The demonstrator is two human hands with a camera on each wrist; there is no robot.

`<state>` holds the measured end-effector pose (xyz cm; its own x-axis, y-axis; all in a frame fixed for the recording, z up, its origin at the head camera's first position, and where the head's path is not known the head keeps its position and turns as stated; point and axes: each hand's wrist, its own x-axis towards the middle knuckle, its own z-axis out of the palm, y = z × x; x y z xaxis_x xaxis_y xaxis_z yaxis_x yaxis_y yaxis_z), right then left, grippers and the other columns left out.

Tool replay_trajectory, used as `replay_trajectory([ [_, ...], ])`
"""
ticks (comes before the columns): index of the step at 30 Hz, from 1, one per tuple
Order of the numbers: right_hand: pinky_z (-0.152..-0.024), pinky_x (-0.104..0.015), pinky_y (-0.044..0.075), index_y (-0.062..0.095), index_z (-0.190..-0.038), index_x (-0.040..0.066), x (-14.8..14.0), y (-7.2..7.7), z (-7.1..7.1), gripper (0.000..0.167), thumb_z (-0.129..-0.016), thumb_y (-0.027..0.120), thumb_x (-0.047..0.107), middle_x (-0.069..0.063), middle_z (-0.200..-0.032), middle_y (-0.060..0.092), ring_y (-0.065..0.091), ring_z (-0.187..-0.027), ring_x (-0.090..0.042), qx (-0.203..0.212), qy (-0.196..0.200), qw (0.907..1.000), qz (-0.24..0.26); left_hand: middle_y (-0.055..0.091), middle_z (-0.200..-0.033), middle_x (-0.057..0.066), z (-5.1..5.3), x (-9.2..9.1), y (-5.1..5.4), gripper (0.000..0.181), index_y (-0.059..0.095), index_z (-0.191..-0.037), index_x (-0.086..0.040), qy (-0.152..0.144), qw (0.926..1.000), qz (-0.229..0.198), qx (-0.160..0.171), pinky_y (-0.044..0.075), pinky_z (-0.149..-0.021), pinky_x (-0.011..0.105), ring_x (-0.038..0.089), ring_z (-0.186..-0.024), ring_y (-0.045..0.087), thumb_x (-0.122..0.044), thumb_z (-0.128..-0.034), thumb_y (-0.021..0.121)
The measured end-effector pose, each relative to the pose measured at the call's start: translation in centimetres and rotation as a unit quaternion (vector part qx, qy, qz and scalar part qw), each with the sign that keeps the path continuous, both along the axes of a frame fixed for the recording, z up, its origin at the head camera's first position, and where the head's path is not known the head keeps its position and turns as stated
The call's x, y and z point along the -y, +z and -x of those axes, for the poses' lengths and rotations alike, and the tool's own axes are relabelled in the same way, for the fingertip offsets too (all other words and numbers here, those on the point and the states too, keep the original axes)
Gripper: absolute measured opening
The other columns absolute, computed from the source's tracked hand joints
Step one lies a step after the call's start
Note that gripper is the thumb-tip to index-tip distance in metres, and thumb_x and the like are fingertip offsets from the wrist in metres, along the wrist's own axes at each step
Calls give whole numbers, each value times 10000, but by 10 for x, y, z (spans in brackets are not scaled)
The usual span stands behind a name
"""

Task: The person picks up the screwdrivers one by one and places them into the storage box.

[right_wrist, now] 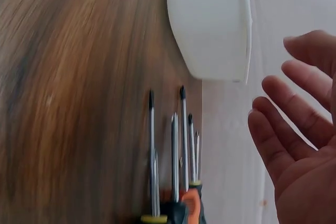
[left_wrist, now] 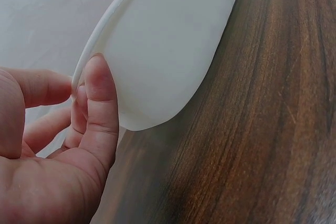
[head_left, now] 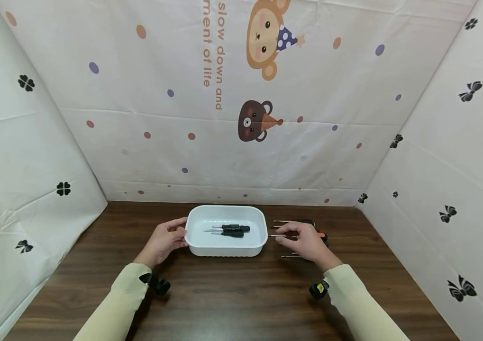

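Head view: R hand (head_left: pixel 303 239) blocks much of the screwdrivers (right_wrist: pixel 175 156) on the brown table (head_left: pixel 224 293), so their handles show only in bits, blk w/ some orange, & the no. can't be counted. R wrist view cuts the handles off at the bottom edge & crops R hand at its side; an orange handle (right_wrist: pixel 192 205) is partly in frame. L wrist view gets only the outside of the white bin (head_left: pixel 228 251), cropped at top, so contents don't show there. Inside it, per head view, at least 3 small drivers (head_left: pixel 232 229) w/ blk handles lie close together, tips too fine to make out.

Grip: L hand (head_left: pixel 166 239) has the bin by its L end, thumb on the outer wall near the rim, index fingertip at the rim, other fingers bent behind & partly hidden by the thumb. R hand holds nothing: thumb & fingers well apart, loosely bent.

Position: bin sits on the table btwn the hands, directly R of L hand's fingers & a bit L of R hand. Screwdrivers lie under/around R hand, shafts roughly parallel, tips toward the bin's R end. One tip is just beside the bin; can't tell if it touches. R wrist view has R hand off to the side of the shafts, near but w/o contact. Printed cloth (head_left: pixel 181 156) stands behind the table.
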<state>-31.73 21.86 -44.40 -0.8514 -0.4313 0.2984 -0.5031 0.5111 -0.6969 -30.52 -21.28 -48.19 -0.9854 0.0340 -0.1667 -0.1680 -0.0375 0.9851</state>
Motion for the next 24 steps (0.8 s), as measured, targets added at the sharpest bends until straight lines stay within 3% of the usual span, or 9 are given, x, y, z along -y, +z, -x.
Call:
replay_trajectory([
  [3,-784,-383,614,784,-1074,108,-9,-3,0,227,-889,810,237,-47,-1067,765,715,-913,-216,-98,51,9999,86,654,-1036,127,0,1,1,536,440,-1531,-8,19,10000,47,-23,612,-707,254,145,-739,645,9,-1008,552],
  [8,-847,-471,607,781,-1074,197,-25,-10,-3,229,-863,835,268,-59,-1107,758,714,-984,-226,-199,70,9998,-20,661,-1030,131,0,0,1,541,426,-1535,7,-3,10000,26,-39,614,-709,257,148,-736,645,10,-1009,552],
  [13,-910,-427,596,766,-1109,261,-41,-15,-5,261,-860,837,296,-50,-1169,749,700,-1071,-172,-92,90,9999,-57,664,-1033,130,1,1,0,539,433,-1535,-7,14,10000,16,-25,616,-716,262,152,-744,648,6,-1010,554],
  [19,-940,-351,582,759,-1163,188,-60,-19,-13,311,-870,827,270,-31,-1208,731,690,-1093,-209,63,-154,9998,-73,665,-1052,132,-1,1,1,544,438,-1536,-23,12,10000,38,1,617,-728,266,164,-769,650,-17,-1009,571],
  [22,-944,-364,581,760,-1179,164,-71,-25,-13,351,-868,826,312,-24,-1225,725,681,-1107,-186,155,-321,9993,-102,662,-1073,150,-1,0,0,540,455,-1531,-40,36,10000,68,43,618,-738,269,171,-780,652,-26,-1006,580],
  [24,-948,-309,568,763,-1177,158,-77,-24,-15,372,-857,834,334,-14,-1226,727,668,-1118,-133,180,-447,9988,-115,658,-1092,168,-1,0,0,540,457,-1531,-44,40,9999,92,57,619,-746,270,175,-787,653,-33,-1006,583],
])
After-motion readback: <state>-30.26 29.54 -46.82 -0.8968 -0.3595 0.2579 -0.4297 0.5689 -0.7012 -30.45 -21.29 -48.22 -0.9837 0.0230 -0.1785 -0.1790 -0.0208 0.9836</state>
